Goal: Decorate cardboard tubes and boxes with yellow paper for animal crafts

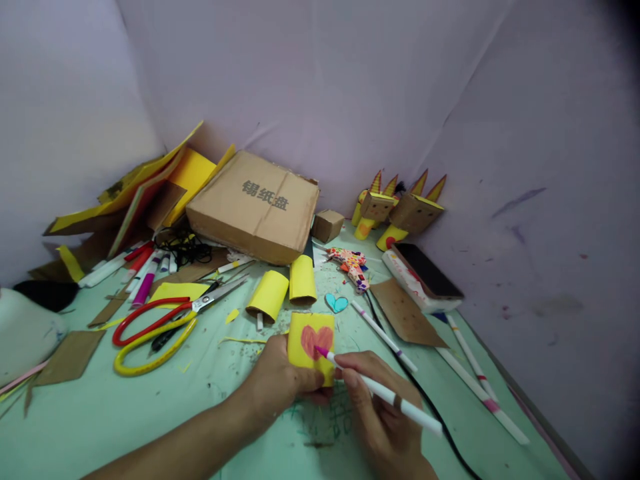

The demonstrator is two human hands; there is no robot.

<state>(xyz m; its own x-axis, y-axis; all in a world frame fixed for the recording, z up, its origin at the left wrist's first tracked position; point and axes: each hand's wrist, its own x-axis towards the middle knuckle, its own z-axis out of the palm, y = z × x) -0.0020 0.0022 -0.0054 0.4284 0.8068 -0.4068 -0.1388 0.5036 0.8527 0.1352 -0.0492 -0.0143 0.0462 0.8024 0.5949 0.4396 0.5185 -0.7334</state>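
My left hand [285,377] grips a yellow paper-covered piece [299,333] by its lower left side, thumb across the front. A pink-red heart is coloured on its face. In my right hand [383,407] is a white marker [405,405] with a pink tip, held like a pen. Its tip touches the heart. Just beyond stand two yellow paper-covered tubes, one [270,295] leaning and one [303,280] upright. A small blue paper heart [336,303] lies to the right of them.
Red-and-yellow scissors [185,313] lie open at left beside loose markers [145,280]. A cardboard box [255,207] stands behind. At right are a patterned glue gun [350,263] with black cord, a cardboard piece [405,313], a phone [430,270] and cardboard animal figures [415,212].
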